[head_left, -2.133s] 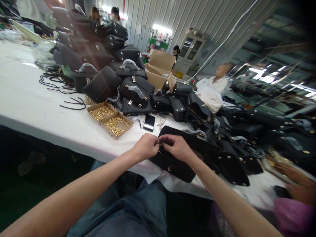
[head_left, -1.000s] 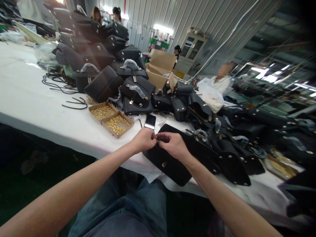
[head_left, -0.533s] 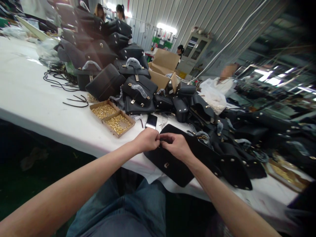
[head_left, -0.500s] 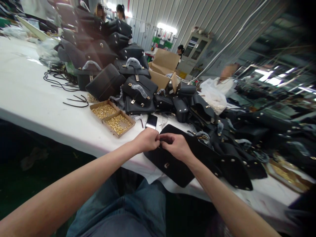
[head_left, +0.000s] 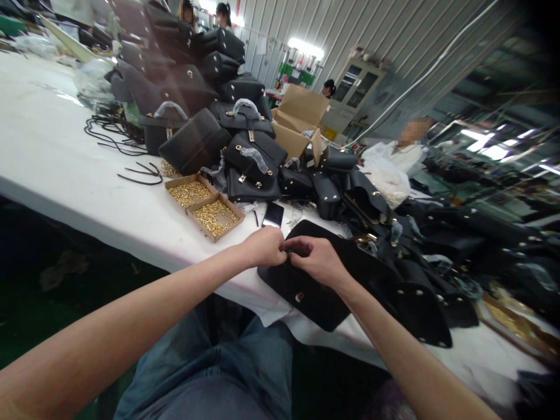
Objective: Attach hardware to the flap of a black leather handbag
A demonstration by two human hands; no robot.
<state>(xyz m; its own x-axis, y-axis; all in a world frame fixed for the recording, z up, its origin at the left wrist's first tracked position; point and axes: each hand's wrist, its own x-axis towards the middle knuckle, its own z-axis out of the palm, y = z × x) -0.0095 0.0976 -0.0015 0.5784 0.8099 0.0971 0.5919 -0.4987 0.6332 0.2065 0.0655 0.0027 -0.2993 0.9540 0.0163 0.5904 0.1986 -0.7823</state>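
Two bare hands meet at the lower centre of the frame over a black handbag (head_left: 315, 294) that lies flat on the near edge of the white table (head_left: 56, 169), partly overhanging it. The left hand (head_left: 263, 247) and the right hand (head_left: 318, 261) have their fingertips pinched together on a small fitting at the bag's upper edge; the fitting itself is too small to make out. One gold clasp shows on the bag's front face below the right hand. Blue jeans fill the bottom of the frame beneath the forearms.

Just beyond the left hand, one black phone (head_left: 273, 215) lies face up on the table. To its left sit two shallow cardboard trays side by side, touching: the nearer tray (head_left: 216, 216) and the farther tray (head_left: 189, 192) each hold a loose layer of small gold metal fittings. One bundle of thin black cords (head_left: 140, 172) lies left of the trays.

Behind these, a heap of finished black handbags (head_left: 210, 116) climbs toward the upper left, too many and too overlapped to count. One open cardboard box (head_left: 297, 119) stands at centre, its contents hidden. More black bags spread along the right side. Three people show in the blurred far background.
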